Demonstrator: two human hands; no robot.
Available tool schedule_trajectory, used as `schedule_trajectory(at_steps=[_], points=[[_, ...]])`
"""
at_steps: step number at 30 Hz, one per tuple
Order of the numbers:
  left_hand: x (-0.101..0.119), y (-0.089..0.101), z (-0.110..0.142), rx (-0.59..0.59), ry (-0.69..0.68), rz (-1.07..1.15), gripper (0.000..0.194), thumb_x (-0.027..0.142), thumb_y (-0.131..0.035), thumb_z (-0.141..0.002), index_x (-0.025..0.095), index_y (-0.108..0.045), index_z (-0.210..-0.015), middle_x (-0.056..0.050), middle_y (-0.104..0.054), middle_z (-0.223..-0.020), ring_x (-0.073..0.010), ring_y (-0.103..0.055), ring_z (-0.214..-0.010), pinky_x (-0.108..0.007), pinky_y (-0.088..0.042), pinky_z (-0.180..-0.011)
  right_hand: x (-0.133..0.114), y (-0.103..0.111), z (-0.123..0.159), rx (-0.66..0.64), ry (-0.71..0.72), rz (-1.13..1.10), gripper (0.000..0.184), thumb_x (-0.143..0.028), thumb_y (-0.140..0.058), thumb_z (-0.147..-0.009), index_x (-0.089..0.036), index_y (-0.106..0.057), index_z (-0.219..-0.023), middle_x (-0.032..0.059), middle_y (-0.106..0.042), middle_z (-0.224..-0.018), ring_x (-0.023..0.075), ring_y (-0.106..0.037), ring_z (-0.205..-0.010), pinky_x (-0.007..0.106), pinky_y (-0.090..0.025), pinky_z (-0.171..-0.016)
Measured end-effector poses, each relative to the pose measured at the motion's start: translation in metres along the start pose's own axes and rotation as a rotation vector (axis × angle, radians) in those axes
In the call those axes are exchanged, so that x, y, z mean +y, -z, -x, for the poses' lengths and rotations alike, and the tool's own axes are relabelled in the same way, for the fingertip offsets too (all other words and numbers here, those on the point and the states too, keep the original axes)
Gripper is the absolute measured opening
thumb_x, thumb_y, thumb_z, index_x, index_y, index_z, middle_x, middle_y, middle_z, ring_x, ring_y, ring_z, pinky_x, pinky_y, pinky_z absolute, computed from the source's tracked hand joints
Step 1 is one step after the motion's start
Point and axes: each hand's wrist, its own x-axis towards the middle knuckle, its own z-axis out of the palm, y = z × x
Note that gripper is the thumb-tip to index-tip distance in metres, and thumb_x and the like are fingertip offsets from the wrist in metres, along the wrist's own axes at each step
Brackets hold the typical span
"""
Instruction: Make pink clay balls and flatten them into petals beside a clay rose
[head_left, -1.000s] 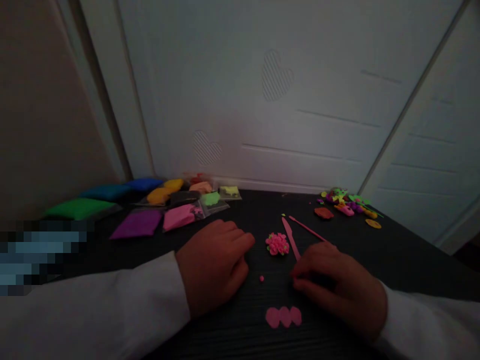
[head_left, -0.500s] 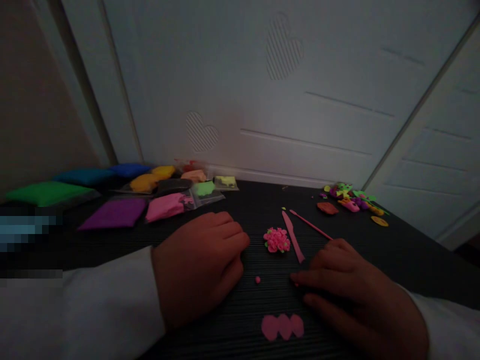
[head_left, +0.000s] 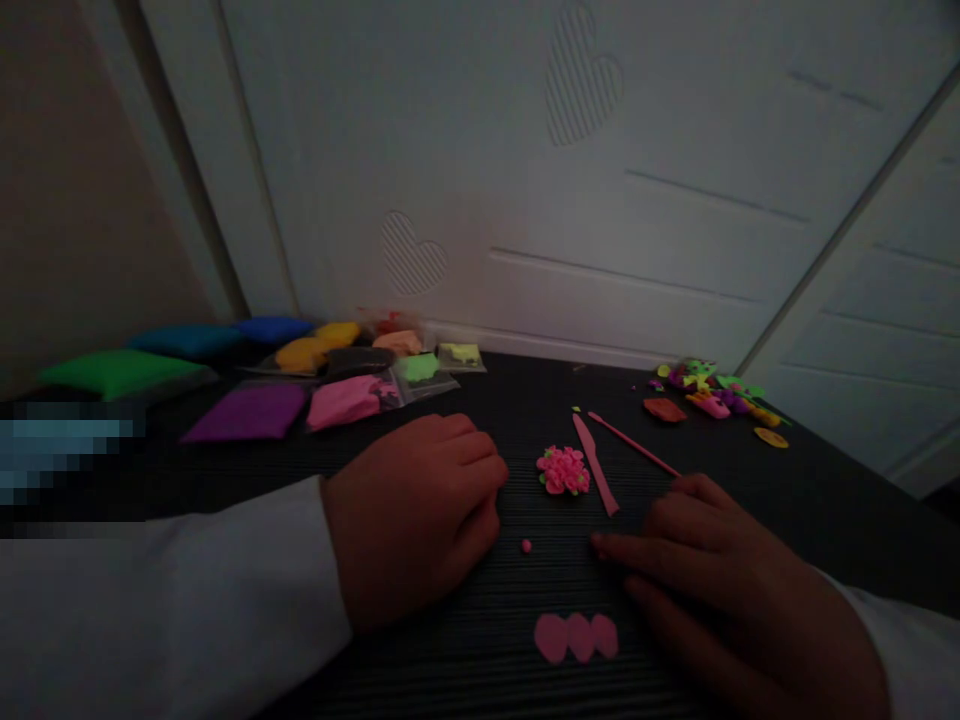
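My left hand [head_left: 420, 520] rests on the dark table with its fingers curled in; the inside of the hand is hidden. My right hand [head_left: 742, 590] lies low on the right. Its index finger is stretched out, the fingertip down at the tabletop, and the thumb is apart from it. Between the hands sits a small pink clay ball [head_left: 526, 546]. Nearer me, three flat pink clay discs [head_left: 579, 638] overlap in a row. Behind the ball is a pink clay flower cluster [head_left: 562, 470] with green bits. A pink modelling knife [head_left: 596, 465] lies beside it.
A thin pink stick tool [head_left: 634, 442] runs toward my right hand. Bags of coloured clay, among them a purple bag [head_left: 247, 411] and a pink bag [head_left: 345, 402], lie at the back left. Small colourful clay pieces [head_left: 709, 400] are heaped at the back right, before a white panel [head_left: 465, 120].
The whole view has shifted slightly, so things sit a little further right and higher. A reddish bit seen under my right index fingertip earlier is hard to make out now.
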Motion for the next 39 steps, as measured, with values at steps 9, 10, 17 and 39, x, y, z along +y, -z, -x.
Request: schedule_trajectory(at_steps=[9, 10, 17, 39], points=[[0.001, 0.0, 0.005, 0.151, -0.075, 0.132, 0.02, 0.012, -0.044, -0.073, 0.018, -0.06, -0.084, -0.003, -0.054, -0.087, -0.0159, -0.044, -0.081, -0.033, -0.037, -0.073, 0.001, -0.001, 0.001, -0.016, -0.036, 0.007, 0.038, -0.015, -0.051, -0.073, -0.029, -0.05, -0.109, -0.0021, -0.054, -0.077, 0.0117, -0.046, -0.067, 0.034, -0.027, -0.068], [0.002, 0.0, 0.005, 0.145, -0.098, 0.165, 0.02, 0.011, -0.044, -0.073, 0.019, -0.06, -0.084, -0.002, -0.054, -0.086, -0.0149, -0.045, -0.081, -0.031, -0.037, -0.072, 0.001, -0.001, 0.002, -0.017, -0.039, 0.0, 0.039, -0.016, -0.05, -0.073, -0.029, -0.049, -0.109, -0.0025, -0.054, -0.077, 0.0117, -0.046, -0.067, 0.033, -0.028, -0.068], [0.004, 0.003, 0.003, 0.006, -0.204, 0.207, 0.016, 0.022, -0.045, -0.079, 0.024, -0.06, -0.083, 0.001, -0.056, -0.084, -0.0133, -0.045, -0.082, -0.028, -0.034, -0.073, 0.0, -0.001, 0.003, 0.021, -0.087, -0.039, 0.035, -0.014, -0.046, -0.076, -0.029, -0.049, -0.107, -0.0037, -0.053, -0.078, 0.0108, -0.047, -0.069, 0.032, -0.029, -0.068], [0.004, 0.004, 0.0, -0.05, -0.043, 0.373, 0.016, 0.017, -0.039, -0.079, 0.02, -0.054, -0.083, 0.0, -0.052, -0.081, -0.012, -0.045, -0.078, -0.026, -0.035, -0.07, 0.022, 0.001, -0.02, 0.036, 0.006, 0.134, 0.02, -0.027, -0.048, -0.078, -0.03, -0.059, -0.095, 0.0001, -0.054, -0.074, 0.0134, -0.048, -0.072, 0.033, -0.029, -0.067]])
